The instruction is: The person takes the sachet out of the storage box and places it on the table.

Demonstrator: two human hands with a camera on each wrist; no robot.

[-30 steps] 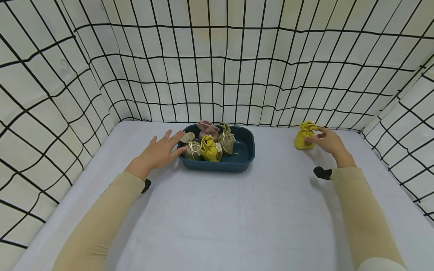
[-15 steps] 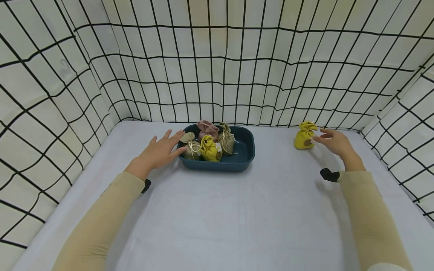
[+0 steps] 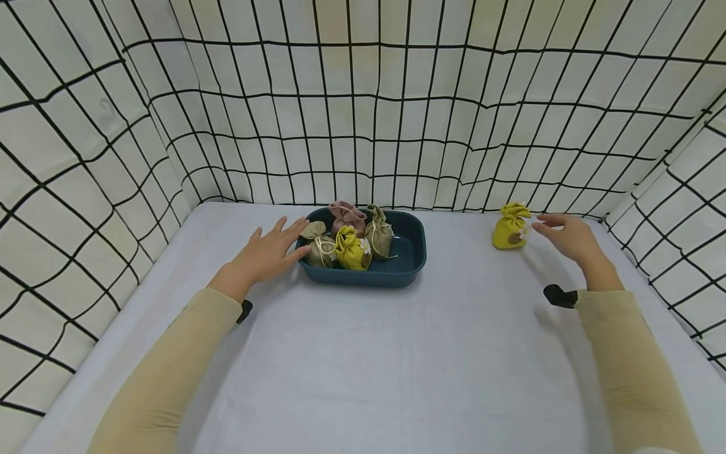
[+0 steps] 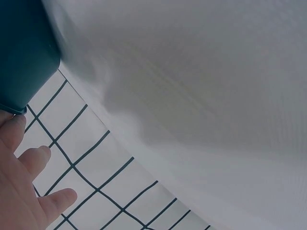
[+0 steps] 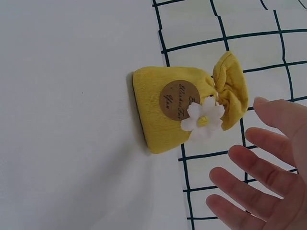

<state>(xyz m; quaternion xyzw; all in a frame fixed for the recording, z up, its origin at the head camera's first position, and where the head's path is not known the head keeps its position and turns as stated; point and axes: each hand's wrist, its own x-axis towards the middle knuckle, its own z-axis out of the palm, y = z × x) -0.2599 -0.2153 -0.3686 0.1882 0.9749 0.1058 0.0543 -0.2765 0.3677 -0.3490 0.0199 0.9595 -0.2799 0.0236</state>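
Note:
A yellow drawstring pouch (image 3: 508, 231) stands upright on the white table at the back right. In the right wrist view the pouch (image 5: 163, 115) shows a brown round label and a white flower. My right hand (image 3: 570, 238) is just right of it, fingers extended and apart from it. At the left end of the dark teal tray (image 3: 386, 279), my left hand (image 3: 269, 252) rests with spread fingers on the rim. Inside the tray sit a yellow pouch (image 3: 351, 252), a pink pouch (image 3: 347, 217) and two olive-beige pouches, one of them (image 3: 379, 236) to the right.
Black wire grid panels (image 3: 391, 120) backed with white stand along the back and both sides. A white cloth (image 3: 363, 366) covers the table. The tray's right part shows bare floor. Black wrist straps (image 3: 560, 296) sit at the sleeves.
My right hand has let go of the yellow pouch and drawn back to the right, leaving it standing. My left hand and the tray have stayed put.

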